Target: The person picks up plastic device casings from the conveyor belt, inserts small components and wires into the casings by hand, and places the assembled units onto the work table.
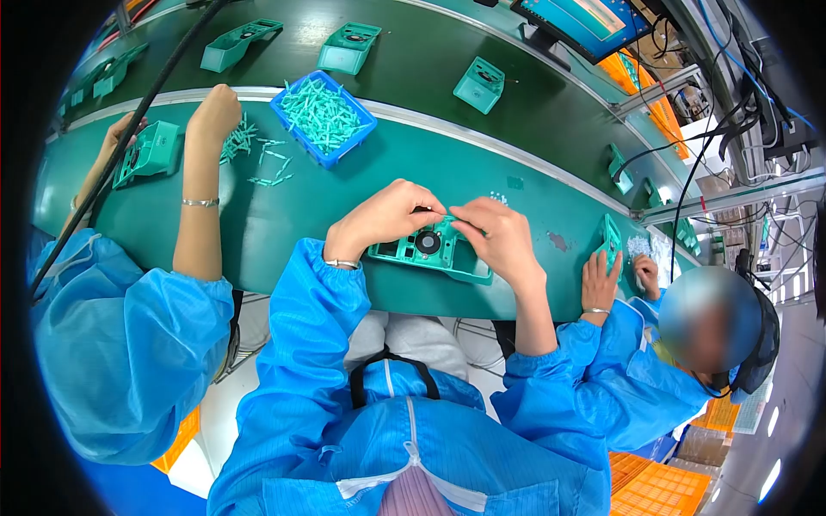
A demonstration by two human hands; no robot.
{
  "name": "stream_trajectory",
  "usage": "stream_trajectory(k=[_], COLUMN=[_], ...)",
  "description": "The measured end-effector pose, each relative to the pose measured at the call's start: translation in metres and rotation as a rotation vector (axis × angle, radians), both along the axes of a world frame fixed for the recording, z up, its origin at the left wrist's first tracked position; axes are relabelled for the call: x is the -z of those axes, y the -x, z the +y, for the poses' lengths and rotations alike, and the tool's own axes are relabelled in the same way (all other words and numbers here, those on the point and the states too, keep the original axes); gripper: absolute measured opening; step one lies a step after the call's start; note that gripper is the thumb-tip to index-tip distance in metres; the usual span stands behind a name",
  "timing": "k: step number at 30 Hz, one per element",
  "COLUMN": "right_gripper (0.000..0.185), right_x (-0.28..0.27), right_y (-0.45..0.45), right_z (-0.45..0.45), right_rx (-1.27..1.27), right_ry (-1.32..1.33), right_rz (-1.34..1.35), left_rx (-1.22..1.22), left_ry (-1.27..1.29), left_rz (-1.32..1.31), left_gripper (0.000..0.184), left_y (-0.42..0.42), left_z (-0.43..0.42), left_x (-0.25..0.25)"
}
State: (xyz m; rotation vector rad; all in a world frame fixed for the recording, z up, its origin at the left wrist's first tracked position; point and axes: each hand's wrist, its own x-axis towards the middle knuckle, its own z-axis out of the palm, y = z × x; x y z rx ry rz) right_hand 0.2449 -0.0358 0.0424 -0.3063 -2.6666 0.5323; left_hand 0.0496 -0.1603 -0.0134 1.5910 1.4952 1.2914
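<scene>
A green plastic housing (465,262) with a round black part (428,242), apparently a speaker, lies on the bench in front of me. My left hand (391,217) reaches over its far left side with thumb and fingers pinched. Opposite it, my right hand (501,236) is pinched too, over the far right part of the housing. The two sets of fingertips nearly meet at the housing's far edge. Whatever they hold there is too small and too covered to make out.
Beyond the housing stands a blue bin (331,156) of small green plastic parts; more such parts (274,168) lie loose beside it. Co-workers handle housings at left (153,153) and right (609,241). Other housings (479,84) sit on the dark green conveyor (413,73).
</scene>
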Motion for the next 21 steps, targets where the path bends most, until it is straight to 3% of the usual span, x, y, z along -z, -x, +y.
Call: stream_trajectory(k=[7,21], right_gripper=[0.011,0.009], right_x=[0.0042,0.0064], right_y=[0.0084,0.0077], right_z=[0.0028,0.0033], right_rx=[-0.071,-0.042], right_ry=[-0.206,-0.191], right_rz=[0.035,0.021], left_rx=[0.0,0.0], left_ry=[0.003,-0.025], left_rz=[0.009,0.028], left_gripper=[0.02,0.017], left_y=[0.0009,0.0019], left_z=[0.001,0.0038], left_x=[0.0,0.0081])
